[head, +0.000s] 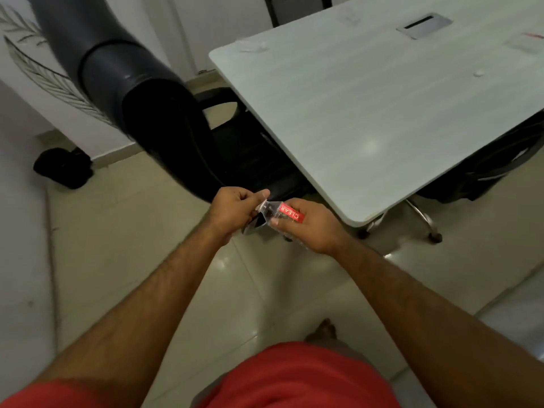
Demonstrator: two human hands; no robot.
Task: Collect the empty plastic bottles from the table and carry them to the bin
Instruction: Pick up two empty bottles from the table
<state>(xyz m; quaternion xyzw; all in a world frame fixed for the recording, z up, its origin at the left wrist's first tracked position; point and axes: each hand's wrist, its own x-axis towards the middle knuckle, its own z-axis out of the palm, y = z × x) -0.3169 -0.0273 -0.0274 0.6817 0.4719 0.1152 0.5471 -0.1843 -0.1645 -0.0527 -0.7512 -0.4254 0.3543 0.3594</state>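
Note:
A clear plastic bottle (275, 212) with a red "CLEAR" label lies sideways between both my hands, in front of the white table's near corner. My right hand (312, 228) is wrapped around its labelled body. My left hand (235, 212) pinches its neck end with thumb and fingers. On the white table (368, 113) lie more clear bottles: one (253, 47) near the far left corner, another with a red label (527, 45) at the far right, blurred. A small white cap (479, 73) rests on the tabletop at right.
A black office chair (164, 122) stands left of the table, its seat tucked under. A second chair's chrome base (424, 222) shows under the near corner. A dark bag (63, 167) sits on the floor by the wall. A cable port (424, 25) is set in the tabletop.

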